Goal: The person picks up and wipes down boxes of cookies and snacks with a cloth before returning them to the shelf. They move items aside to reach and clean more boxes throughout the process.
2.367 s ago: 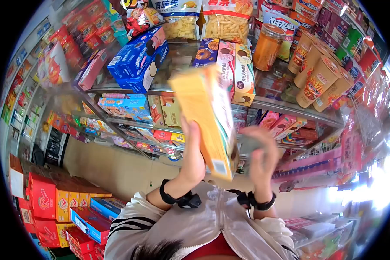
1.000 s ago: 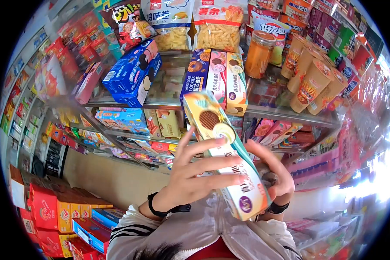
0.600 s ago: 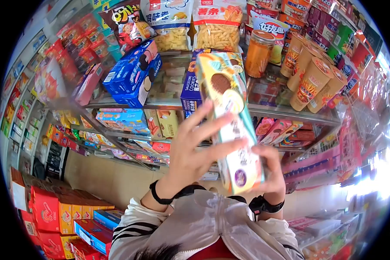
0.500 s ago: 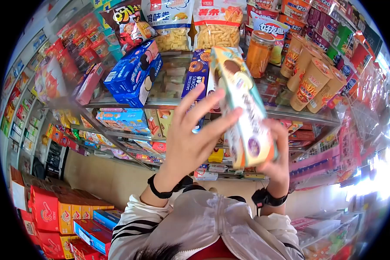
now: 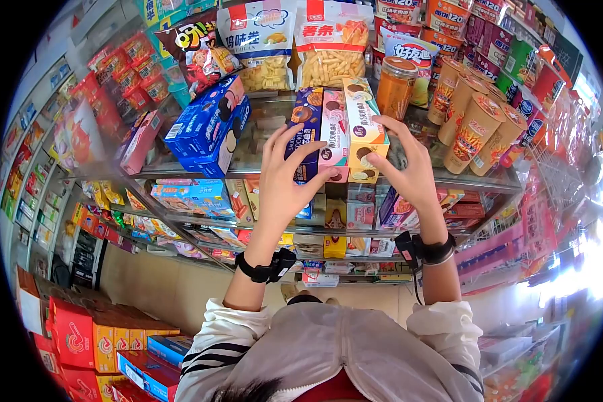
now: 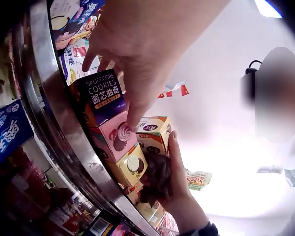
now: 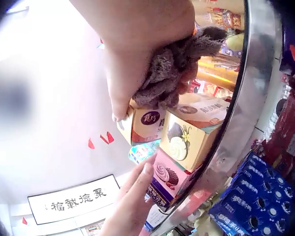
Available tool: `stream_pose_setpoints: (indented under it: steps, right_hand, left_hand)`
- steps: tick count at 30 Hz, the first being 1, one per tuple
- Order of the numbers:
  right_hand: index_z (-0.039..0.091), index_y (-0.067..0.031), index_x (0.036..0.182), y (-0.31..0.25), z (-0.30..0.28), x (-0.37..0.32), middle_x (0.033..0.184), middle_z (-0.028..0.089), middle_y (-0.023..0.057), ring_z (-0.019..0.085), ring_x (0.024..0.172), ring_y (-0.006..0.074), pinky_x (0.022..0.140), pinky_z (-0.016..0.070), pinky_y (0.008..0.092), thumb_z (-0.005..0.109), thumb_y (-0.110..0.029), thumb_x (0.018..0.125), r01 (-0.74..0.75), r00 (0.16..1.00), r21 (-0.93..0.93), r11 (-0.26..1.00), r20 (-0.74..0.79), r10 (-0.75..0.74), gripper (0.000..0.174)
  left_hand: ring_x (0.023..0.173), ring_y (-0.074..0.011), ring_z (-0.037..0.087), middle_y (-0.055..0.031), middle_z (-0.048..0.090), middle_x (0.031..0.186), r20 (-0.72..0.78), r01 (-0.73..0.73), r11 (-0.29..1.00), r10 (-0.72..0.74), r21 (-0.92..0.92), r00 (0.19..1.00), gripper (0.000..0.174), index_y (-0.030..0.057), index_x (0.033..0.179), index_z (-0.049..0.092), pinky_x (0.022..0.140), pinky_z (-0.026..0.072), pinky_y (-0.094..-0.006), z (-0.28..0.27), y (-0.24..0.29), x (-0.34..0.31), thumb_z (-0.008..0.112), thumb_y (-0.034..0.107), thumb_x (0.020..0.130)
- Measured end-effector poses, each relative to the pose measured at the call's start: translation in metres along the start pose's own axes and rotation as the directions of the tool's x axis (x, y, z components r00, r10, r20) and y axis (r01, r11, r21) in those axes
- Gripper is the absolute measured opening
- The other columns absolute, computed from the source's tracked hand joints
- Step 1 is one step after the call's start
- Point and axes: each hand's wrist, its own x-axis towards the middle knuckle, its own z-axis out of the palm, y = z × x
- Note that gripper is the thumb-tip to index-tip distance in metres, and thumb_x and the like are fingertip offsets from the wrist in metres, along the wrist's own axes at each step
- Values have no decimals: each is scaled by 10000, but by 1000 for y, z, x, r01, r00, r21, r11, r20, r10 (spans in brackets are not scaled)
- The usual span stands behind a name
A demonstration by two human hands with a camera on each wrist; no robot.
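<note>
In the head view a yellow-and-white cookie box (image 5: 365, 124) lies lengthwise over the right end of a row of cookie boxes on the glass shelf. My right hand (image 5: 412, 167) rests at its right side, thumb near its front end. In the right wrist view a dark grey cloth (image 7: 160, 76) is bunched in the right hand's fingers. My left hand (image 5: 285, 174) spreads over the purple cookie box (image 5: 306, 134) and the pink cookie box (image 5: 333, 127), fingers extended. The thumb is at the pink box in the left wrist view. Another yellow box (image 7: 182, 142) sits beneath the upper one.
A blue Oreo box (image 5: 204, 127) stands left of the row. Snack bags (image 5: 258, 43) rise behind it. A jar (image 5: 396, 87) and several paper cups (image 5: 479, 130) stand to the right. The shelf's metal edge (image 5: 449, 175) runs along the front; lower shelves hold more boxes.
The yellow cookie box has gone from being held and turned before the chest, forward onto the row. My left hand has left it and moved to the purple and pink boxes.
</note>
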Motion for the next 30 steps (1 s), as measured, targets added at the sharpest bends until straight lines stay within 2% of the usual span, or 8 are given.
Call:
stream_pose_setpoints:
  steps: [2, 9, 12, 14, 18, 20, 27, 30]
  right_hand:
    - [577, -170, 1254, -2, 1, 0, 1082, 682, 100, 667, 973, 317, 792, 521, 373, 751, -405, 793, 111, 989, -191, 975, -72, -127, 545]
    - [587, -172, 1260, 2, 2, -4, 1111, 658, 78, 656, 990, 318, 800, 524, 379, 767, -399, 776, 52, 996, -273, 961, -56, -69, 563]
    - [561, -150, 1317, 12, 4, -10, 1185, 643, 107, 653, 1042, 301, 860, 515, 371, 774, -330, 793, 118, 985, -245, 962, -97, -146, 594]
    - [513, -88, 1374, 11, 8, -19, 1226, 637, 151, 638, 1108, 248, 924, 491, 350, 758, -251, 826, -55, 993, 108, 993, -102, 66, 622]
    - [510, -13, 1365, 35, 10, -33, 1238, 637, 179, 611, 1132, 191, 959, 467, 331, 732, -199, 853, -171, 985, 154, 973, 32, 168, 588]
    - [528, 39, 1314, 44, 13, -36, 1131, 664, 100, 573, 1023, 102, 921, 463, 293, 716, -167, 872, -161, 987, 172, 972, 17, 160, 522]
    - [598, 30, 1245, 40, 17, -39, 936, 683, 44, 601, 863, 75, 804, 491, 256, 746, -175, 859, -251, 961, 261, 932, -51, 273, 461]
    - [603, 64, 1222, 55, 22, -40, 1129, 673, 98, 595, 1015, 112, 915, 465, 276, 728, -134, 866, -196, 971, 253, 948, -83, 223, 426]
  left_hand:
    - [1318, -328, 409, -91, 543, 1342, -13, -44, 998, 43, -37, 999, 456, 132, 1123, 697, 1085, 334, -461, -1, 5, 3, 823, 282, 711]
    - [1193, -238, 551, -71, 698, 1072, 41, -123, 992, 123, 2, 992, 388, 127, 1112, 705, 1075, 330, -448, 12, 17, 16, 779, 291, 768]
    - [1097, -219, 608, -62, 716, 995, 75, -121, 993, 121, -6, 990, 372, 115, 1122, 699, 1062, 341, -452, 14, 19, 17, 763, 272, 790]
    - [1001, -233, 641, -76, 716, 981, 72, -122, 990, 126, -66, 989, 378, 97, 1122, 696, 1001, 402, -423, 17, 18, 18, 764, 261, 789]
    - [921, -258, 656, -84, 721, 948, 135, -78, 989, 96, -129, 986, 383, 80, 1124, 690, 900, 466, -386, 16, 20, 20, 763, 246, 786]
    - [877, -270, 660, -92, 724, 931, 117, -123, 985, 137, -122, 984, 398, 68, 1135, 680, 825, 491, -368, 18, 17, 20, 762, 235, 784]
    - [875, -278, 665, -85, 724, 920, 113, -105, 986, 120, -127, 986, 380, 63, 1088, 674, 829, 492, -387, 19, 18, 20, 771, 236, 765]
    - [882, -292, 657, -100, 707, 962, 142, -54, 984, 79, -169, 987, 378, 69, 1094, 668, 829, 491, -384, 14, 18, 20, 761, 231, 766]
